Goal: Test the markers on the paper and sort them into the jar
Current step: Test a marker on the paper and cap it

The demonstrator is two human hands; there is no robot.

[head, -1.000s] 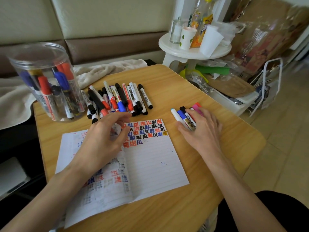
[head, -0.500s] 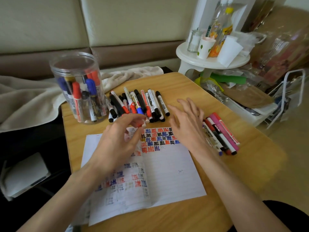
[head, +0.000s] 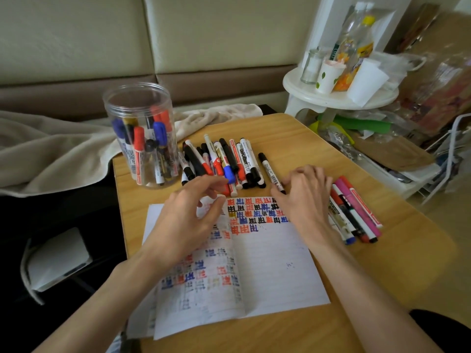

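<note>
Lift the black-capped marker (head: 269, 169) cleanly with your right hand (head: 303, 200), whose curled fingers seem to pinch its lower end, while your loosely curled, empty-looking left hand (head: 188, 220) steadies the paper (head: 267, 263).

The left forearm (head: 114, 289) and right forearm (head: 356, 276) were bare along all their visible length, as were the left hand (head: 188, 217) and right hand (head: 303, 197). The fingers (head: 204, 183) were slender. Tendons and knuckles stood out on the back of the right hand. Black cloth (head: 443, 329) lay under the right forearm. Which garment it was could not be told.
</note>
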